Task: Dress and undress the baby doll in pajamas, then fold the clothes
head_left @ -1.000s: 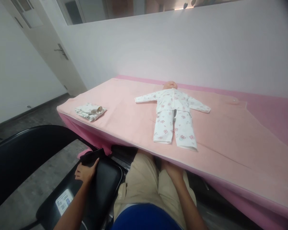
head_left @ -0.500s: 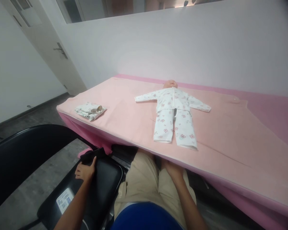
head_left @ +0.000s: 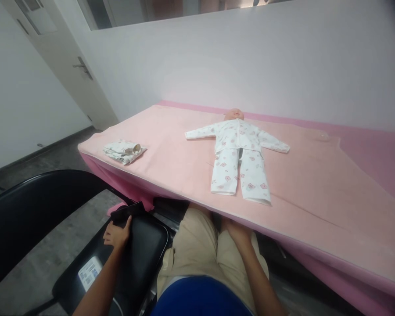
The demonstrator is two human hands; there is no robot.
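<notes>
My left hand (head_left: 117, 234) is over the seat of the black chair (head_left: 145, 245). Its thumb and fingers hold a flat black phone (head_left: 127, 213), tilted up near the seat's far edge. My right hand (head_left: 235, 230) rests on my knee by the table's front edge; its fingers are hidden under the edge. On the table lies a doll, its head (head_left: 234, 114) toward the wall. A white patterned baby top (head_left: 235, 136) with sleeves spread covers its body, and matching trousers (head_left: 226, 171) lie flat below, legs toward me.
A folded stack of patterned baby clothes (head_left: 123, 151) lies at the table's left end. A pink cloth (head_left: 177, 162) covers the table, slightly creased at right. The chair's backrest (head_left: 46, 193) rises at left. A white label (head_left: 90, 273) sits on the seat.
The view has shifted very slightly. Both hands, the phone and the clothes keep their places.
</notes>
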